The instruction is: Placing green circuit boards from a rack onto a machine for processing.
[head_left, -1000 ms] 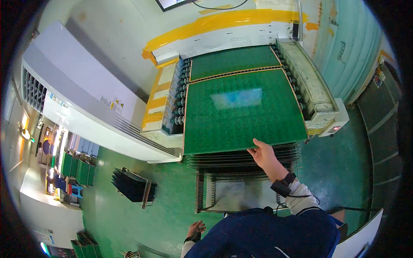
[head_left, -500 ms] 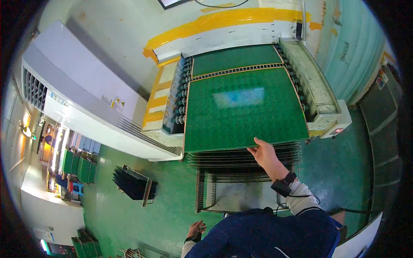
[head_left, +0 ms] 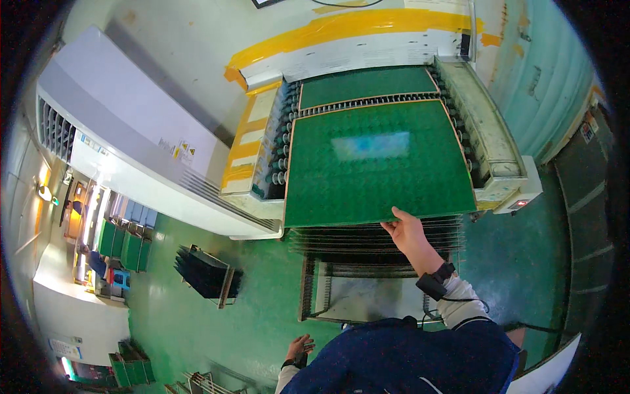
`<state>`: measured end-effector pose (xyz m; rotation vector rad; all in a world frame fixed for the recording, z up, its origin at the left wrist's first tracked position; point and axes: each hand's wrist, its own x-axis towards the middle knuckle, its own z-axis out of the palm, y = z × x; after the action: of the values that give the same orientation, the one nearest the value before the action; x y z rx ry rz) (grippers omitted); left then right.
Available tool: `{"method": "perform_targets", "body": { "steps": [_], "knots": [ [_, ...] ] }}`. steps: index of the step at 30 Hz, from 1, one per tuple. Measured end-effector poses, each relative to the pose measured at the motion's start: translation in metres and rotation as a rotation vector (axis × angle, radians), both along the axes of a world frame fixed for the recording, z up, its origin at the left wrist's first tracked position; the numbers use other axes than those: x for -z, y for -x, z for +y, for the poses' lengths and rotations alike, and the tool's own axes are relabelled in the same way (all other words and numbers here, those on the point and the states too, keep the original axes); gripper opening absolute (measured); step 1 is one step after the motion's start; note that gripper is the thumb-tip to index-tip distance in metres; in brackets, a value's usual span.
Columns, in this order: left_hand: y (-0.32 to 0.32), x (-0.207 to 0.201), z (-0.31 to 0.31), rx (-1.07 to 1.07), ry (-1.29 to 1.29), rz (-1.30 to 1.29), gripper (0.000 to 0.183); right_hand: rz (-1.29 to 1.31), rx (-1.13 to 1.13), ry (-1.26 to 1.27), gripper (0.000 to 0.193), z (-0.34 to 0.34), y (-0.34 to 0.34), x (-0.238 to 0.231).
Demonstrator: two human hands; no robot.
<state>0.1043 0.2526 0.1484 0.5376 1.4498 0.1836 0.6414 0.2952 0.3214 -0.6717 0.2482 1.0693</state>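
A large flat green panel [head_left: 377, 164], looking like a circuit board panel with thin copper-coloured edges, lies on a roller conveyor [head_left: 279, 164]. Its near edge sticks out over a rack. My right hand [head_left: 407, 231] pinches that near edge, right of its middle, thumb on top and fingers below. Behind it, a second green panel [head_left: 367, 87] rests on the rollers, partly inside the machine, with a narrow strip of rollers between the two. My left hand [head_left: 299, 347] hangs low beside my body, fingers loosely apart, holding nothing.
Under the panel's near edge stands a slotted rack [head_left: 377, 270] with several thin dark sheets. A white cabinet [head_left: 144, 151] flanks the conveyor on the left. A small rack of dark sheets [head_left: 207, 276] stands on the green floor. Farther left, a person sits near a blue stool [head_left: 121, 279].
The whole view has shifted slightly, so the scene sits a little farther right and higher. My right hand keeps its pinch on the panel's near edge; my left hand stays low.
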Motion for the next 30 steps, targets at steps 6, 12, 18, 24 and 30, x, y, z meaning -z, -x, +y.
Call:
{"method": "perform_targets", "body": {
  "steps": [6,12,18,24,30],
  "knots": [
    [0.006,0.006,-0.005,-0.01,-0.016,-0.005,0.041,-0.011,-0.003,0.007,0.016,0.002,0.0,-0.007],
    [0.01,0.013,-0.009,0.068,-0.098,0.001,0.04,-0.038,-0.066,-0.009,0.024,0.008,-0.005,0.009],
    [-0.004,-0.01,-0.011,-0.009,-0.127,-0.06,0.037,-0.147,-0.297,0.073,0.037,0.005,-0.007,-0.011],
    [-0.002,-0.004,-0.016,-0.072,-0.028,0.06,0.034,-0.713,-0.723,0.127,0.029,-0.017,0.042,-0.032],
    [-0.014,-0.014,-0.015,-0.044,-0.052,0.078,0.039,-1.523,-0.843,0.07,0.028,-0.046,0.087,-0.024]
  ]
}}
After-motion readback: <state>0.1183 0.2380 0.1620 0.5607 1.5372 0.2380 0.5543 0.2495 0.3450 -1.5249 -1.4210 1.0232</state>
